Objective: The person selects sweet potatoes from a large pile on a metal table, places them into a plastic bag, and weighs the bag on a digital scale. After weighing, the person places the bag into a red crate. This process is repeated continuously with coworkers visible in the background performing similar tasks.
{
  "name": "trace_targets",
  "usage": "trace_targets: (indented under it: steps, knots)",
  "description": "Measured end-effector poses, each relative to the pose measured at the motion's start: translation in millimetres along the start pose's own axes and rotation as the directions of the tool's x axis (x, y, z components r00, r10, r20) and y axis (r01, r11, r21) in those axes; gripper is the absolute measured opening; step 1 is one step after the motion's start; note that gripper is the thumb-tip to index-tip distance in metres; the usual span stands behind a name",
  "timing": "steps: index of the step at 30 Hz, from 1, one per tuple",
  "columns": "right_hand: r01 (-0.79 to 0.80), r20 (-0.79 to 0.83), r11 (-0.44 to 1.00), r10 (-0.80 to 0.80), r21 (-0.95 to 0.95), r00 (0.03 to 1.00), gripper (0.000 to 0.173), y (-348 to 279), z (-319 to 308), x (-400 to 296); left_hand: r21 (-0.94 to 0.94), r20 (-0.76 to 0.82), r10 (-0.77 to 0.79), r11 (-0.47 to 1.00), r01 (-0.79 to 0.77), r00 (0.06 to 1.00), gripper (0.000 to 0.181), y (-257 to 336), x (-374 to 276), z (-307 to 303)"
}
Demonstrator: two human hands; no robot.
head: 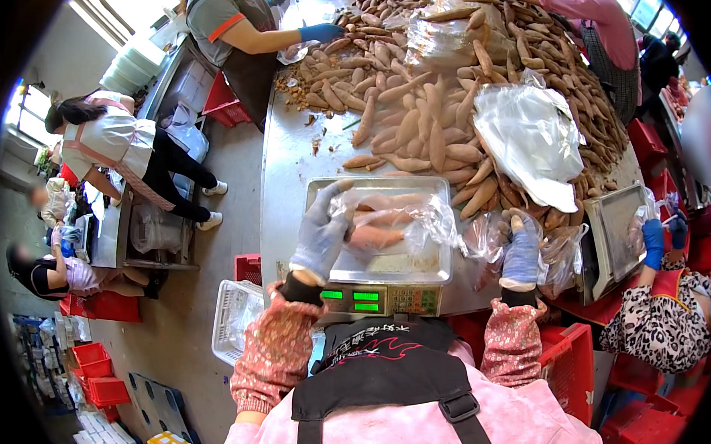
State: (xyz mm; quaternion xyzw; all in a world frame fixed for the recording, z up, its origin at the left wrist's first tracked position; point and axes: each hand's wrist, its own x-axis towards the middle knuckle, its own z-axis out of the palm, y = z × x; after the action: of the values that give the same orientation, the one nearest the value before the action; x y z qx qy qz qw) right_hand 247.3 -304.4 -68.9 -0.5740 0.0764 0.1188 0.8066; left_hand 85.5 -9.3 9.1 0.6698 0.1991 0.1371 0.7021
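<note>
A metal weighing tray [389, 272] sits on a digital scale [381, 299] with lit green displays in front of me. Reddish sweet potatoes [376, 237] lie on it inside a clear plastic bag [431, 220]. My left hand [322, 232], in a grey-blue glove, grips the bag's left end. To the right of the tray, my gloved right hand [521, 252] has its fingers curled on bunched clear plastic [482, 235]; its fingertips are partly hidden. Another clear bag [561, 257] lies just right of that hand.
A big heap of sweet potatoes [408, 128] covers the metal table [293, 152] beyond the scale. White plastic bags [526, 134] rest on the heap. A second scale [617, 233] stands right, beside a co-worker's blue-gloved hand [653, 240]. Crates, one white [223, 323], one red [571, 366], flank me.
</note>
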Motion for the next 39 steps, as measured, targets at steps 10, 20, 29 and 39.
trace_targets:
  steps: [10, 20, 29, 39]
  knots:
    - [0.45, 0.4, 0.709, -0.253, -0.543, 0.881, 0.03, 25.8, 99.6, 67.5, -0.463, 0.447, -0.069, 0.835, 0.296, 0.892, 0.072, 55.8, -70.7, 5.7]
    - [0.421, 0.435, -0.124, -0.112, -0.898, 0.894, 0.07, 97.1, 144.6, 190.7, -0.553, 0.496, 0.03, 0.781, 0.289, 0.868, 0.063, 31.8, -43.5, -2.6]
    - [0.0, 0.54, 0.991, -0.071, 0.13, 0.839, 0.036, 15.5, 112.9, 71.9, -0.536, 0.339, -0.358, 0.686, 0.491, 0.87, 0.051, 19.4, -5.4, 25.8]
    - [0.092, 0.61, 0.952, 0.112, -0.293, 0.784, 0.041, 2.7, 68.8, -25.7, 0.225, 0.308, -0.154, 0.971, 0.085, 0.939, 0.039, -7.0, -7.3, 48.5]
